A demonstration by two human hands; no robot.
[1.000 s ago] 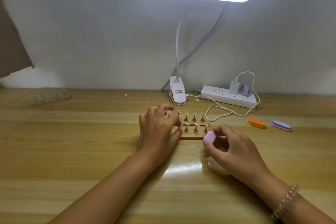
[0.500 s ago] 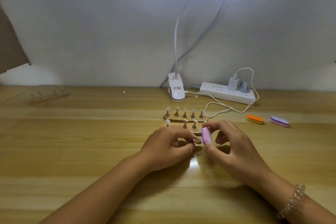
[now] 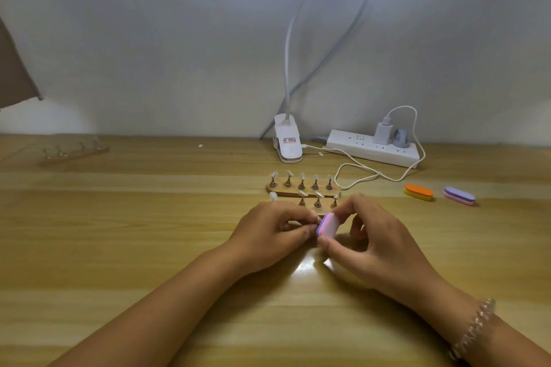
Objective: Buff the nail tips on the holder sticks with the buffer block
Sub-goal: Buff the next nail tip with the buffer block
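Head view: the pink-and-purple buffer block (image 3: 328, 226) was pinched on edge between the right hand's (image 3: 380, 246) thumb and fingers. The left hand (image 3: 272, 232), fingers curled, met it; whatever it pinched was hidden. Two wooden nail-tip racks (image 3: 301, 190) stood just behind.

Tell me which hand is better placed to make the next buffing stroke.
Right: the right hand pinches the pink-and-purple oval buffer block, close beside the left hand.

Three buffer blocks (image 3: 328, 225) (one held), three wooden racks (image 3: 278, 191), one lamp (image 3: 287, 140), one power strip (image 3: 357, 149).
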